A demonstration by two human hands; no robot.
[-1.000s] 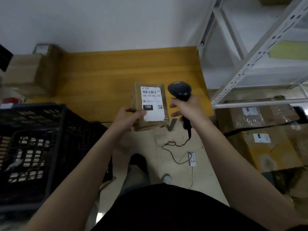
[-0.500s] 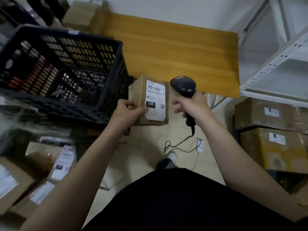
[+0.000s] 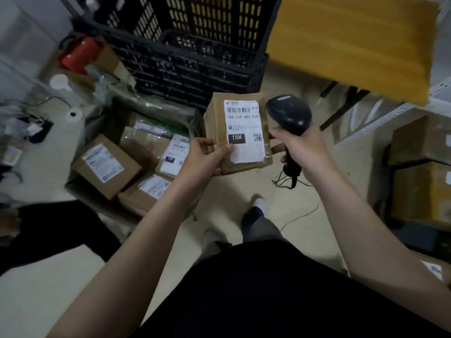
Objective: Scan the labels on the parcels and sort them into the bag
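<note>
My left hand grips the lower left corner of a small brown cardboard parcel, held upright at mid-frame. Its white label faces me, with a barcode at the top and a black "15H" patch. My right hand holds a black corded barcode scanner just right of the parcel, its head level with the label's top. To the lower left, several labelled brown parcels lie in an open greenish bag on the floor.
A black plastic crate stands behind the parcel. A yellow wooden tabletop is at the upper right, with white shelving and larger cardboard boxes at the right. The scanner's cable trails over the floor. My feet are below.
My view has swung left and down, bringing the bag of parcels on the floor into sight. Both hands still hold the parcel and scanner side by side, now closer to me.
</note>
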